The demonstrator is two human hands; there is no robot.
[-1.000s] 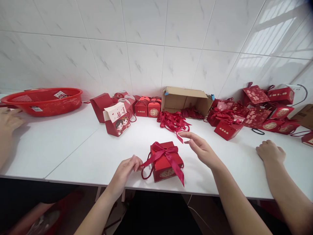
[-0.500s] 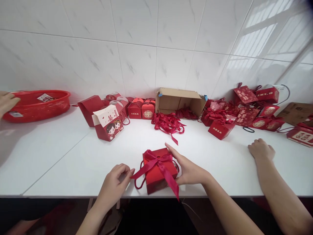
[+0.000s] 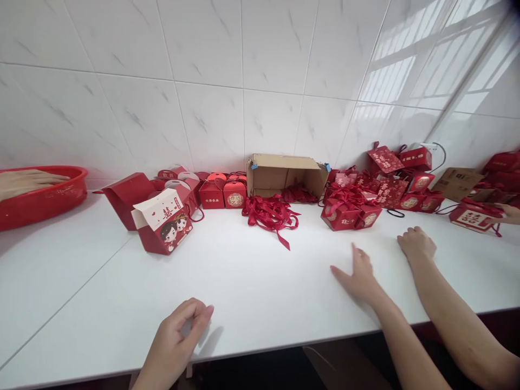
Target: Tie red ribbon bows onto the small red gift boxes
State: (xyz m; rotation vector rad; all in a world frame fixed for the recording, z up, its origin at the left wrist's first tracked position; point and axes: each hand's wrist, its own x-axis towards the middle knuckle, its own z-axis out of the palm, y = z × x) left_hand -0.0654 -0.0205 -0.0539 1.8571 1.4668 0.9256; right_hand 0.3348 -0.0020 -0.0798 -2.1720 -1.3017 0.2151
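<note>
My left hand [image 3: 179,333] hovers over the front of the white table with its fingers curled and thumb tip near the forefinger; nothing shows in it. My right hand [image 3: 359,273] is open, thumb and forefinger apart, and holds nothing. Just beyond it stands a red gift box [image 3: 339,218] with a ribbon bow, beside another red gift box [image 3: 369,216]. A heap of loose red ribbons [image 3: 271,214] lies at the middle back. Left of that, an open-topped gift box [image 3: 166,227] with a cartoon couple on it stands on the table.
A cardboard box [image 3: 266,181] lies on its side against the tiled wall. A person's hand rests in the red basin [image 3: 65,189] at left. Another person's closed hand [image 3: 416,244] lies right of mine; a further hand [image 3: 509,214] touches a gift box [image 3: 473,216] at far right.
The bowed gift box has gone from between my hands to the group at right back. My right hand has let go of it; my left no longer touches its ribbon. The view has turned right.
</note>
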